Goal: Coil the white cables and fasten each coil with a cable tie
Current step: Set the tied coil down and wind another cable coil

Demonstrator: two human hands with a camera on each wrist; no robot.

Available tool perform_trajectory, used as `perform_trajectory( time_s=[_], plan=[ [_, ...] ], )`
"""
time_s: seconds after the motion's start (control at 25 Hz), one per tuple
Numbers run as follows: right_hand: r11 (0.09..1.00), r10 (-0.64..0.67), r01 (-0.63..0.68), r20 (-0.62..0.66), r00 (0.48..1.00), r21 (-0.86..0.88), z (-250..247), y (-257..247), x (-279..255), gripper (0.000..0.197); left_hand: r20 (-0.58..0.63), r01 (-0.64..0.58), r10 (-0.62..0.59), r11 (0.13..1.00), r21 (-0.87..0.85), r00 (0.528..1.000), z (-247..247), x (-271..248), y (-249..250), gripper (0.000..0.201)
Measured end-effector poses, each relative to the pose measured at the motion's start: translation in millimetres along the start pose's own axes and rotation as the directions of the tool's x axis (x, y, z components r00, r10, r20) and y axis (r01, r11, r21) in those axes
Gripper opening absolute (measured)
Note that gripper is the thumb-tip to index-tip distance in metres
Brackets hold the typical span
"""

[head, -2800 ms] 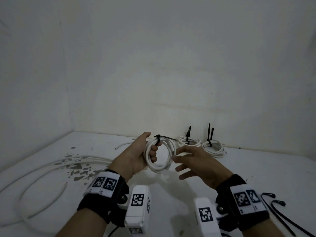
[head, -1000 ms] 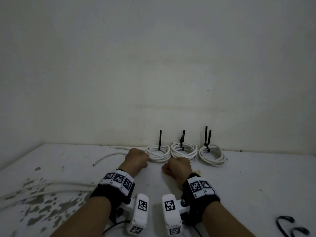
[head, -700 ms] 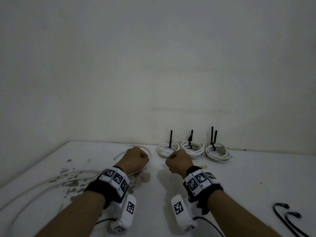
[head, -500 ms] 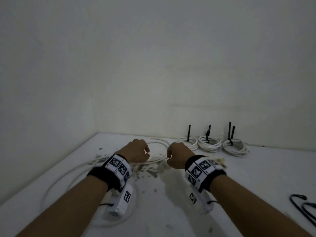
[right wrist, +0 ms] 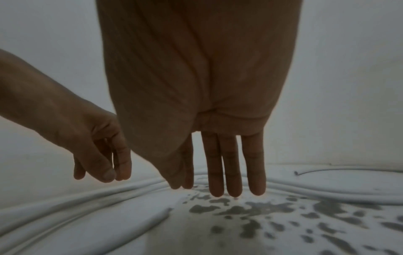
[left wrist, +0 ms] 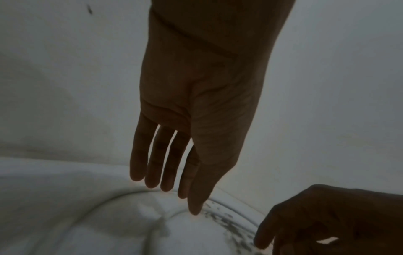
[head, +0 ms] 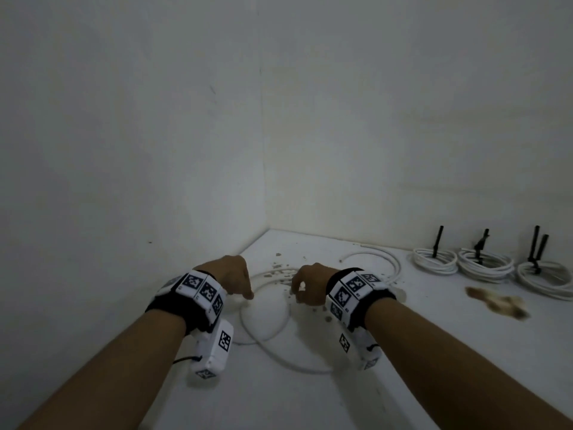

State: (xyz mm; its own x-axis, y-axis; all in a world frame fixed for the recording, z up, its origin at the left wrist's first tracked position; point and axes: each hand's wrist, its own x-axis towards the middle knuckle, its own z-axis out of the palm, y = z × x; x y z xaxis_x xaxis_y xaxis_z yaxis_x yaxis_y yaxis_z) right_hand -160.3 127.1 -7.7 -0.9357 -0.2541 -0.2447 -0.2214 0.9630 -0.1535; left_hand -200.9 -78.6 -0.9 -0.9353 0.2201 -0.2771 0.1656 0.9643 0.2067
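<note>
In the tabletop corner, by the two walls: loose cable [head: 397, 267], sprawled flat in wide overlapping loops, not yet coiled. Directly above it, left grip [head: 231, 276] and right grip [head: 310, 283], both released, fingers hanging straight down, holding nothing. Left thumb tip at or just above one strand; cannot tell whether touching.

Likely trouble from here: seizing the cable mid-run instead of at its free end, so that the crossed loops drag and knot; letting springy turns pop open before a tie goes round; coming up short of a tie, none loose being in view.

From the head view alone: knuckles seen from behind, looking half curled, plus three finished coils [head: 483, 265] with upright black ties [head: 437, 242] along the far wall to the right, well apart, and a brown stain [head: 496, 301] in front of them. From the wrist views alone: straight fingers [left wrist: 152, 163] on the left, straight fingers [right wrist: 231, 163] on the right over grey flecks [right wrist: 261, 210], strands running just beneath the tips.
</note>
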Motion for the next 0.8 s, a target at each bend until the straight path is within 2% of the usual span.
perform_trajectory(
  time_s=[0.16, 0.28, 0.4, 0.48, 0.56, 0.64, 0.68, 0.72, 0.8],
  plan=[
    [0.999, -0.023, 0.025, -0.076, 0.997, 0.026, 22.4, -20.5, 30.5, 0.047, -0.036, 0.049, -0.051, 0.997, -0.051, 0.998, 22.2, 0.8, -23.8, 0.060],
    [0.998, 0.030, -0.025, -0.097, 0.995, 0.051, 28.4, -16.8, 42.5, 0.060, -0.051, 0.044, -0.049, 0.994, -0.102, 0.998, 31.9, -0.5, -28.4, 0.056],
    [0.986, 0.162, -0.165, -0.124, 0.979, -0.015, 24.9, 6.4, 43.2, 0.046, -0.092, 0.024, -0.044, 0.978, -0.207, 0.995, 36.8, -3.9, -25.0, 0.029],
    [0.975, 0.217, -0.220, -0.153, 0.964, -0.005, 22.0, 25.8, 40.8, 0.030, -0.148, -0.039, -0.035, 0.882, -0.470, 0.988, 38.8, -5.2, -19.1, 0.025],
    [0.964, 0.266, -0.256, -0.291, 0.919, 0.073, 13.6, 39.8, 35.1, 0.020, -0.224, -0.099, -0.069, 0.749, -0.656, 0.972, 36.6, -8.8, -10.4, 0.027],
    [0.936, 0.325, -0.216, -0.445, 0.834, 0.279, -7.4, 45.7, 22.5, 0.031, -0.245, -0.112, -0.119, 0.648, -0.754, 0.962, 34.6, -11.5, -3.8, 0.028],
    [0.912, 0.346, -0.154, -0.512, 0.786, 0.380, -23.9, 45.2, 12.7, 0.038, -0.229, -0.108, -0.128, 0.600, -0.793, 0.965, 33.8, -12.1, -0.8, 0.030],
    [0.884, 0.362, -0.083, -0.562, 0.744, 0.460, -44.1, 43.5, 1.0, 0.043, -0.205, -0.100, -0.122, 0.572, -0.814, 0.971, 33.3, -12.2, 3.8, 0.033],
    [0.824, 0.377, 0.071, -0.639, 0.670, 0.562, -87.1, 38.4, -24.0, 0.044, -0.162, -0.082, -0.087, 0.582, -0.809, 0.983, 32.9, -13.5, 16.2, 0.036]
  ],
)
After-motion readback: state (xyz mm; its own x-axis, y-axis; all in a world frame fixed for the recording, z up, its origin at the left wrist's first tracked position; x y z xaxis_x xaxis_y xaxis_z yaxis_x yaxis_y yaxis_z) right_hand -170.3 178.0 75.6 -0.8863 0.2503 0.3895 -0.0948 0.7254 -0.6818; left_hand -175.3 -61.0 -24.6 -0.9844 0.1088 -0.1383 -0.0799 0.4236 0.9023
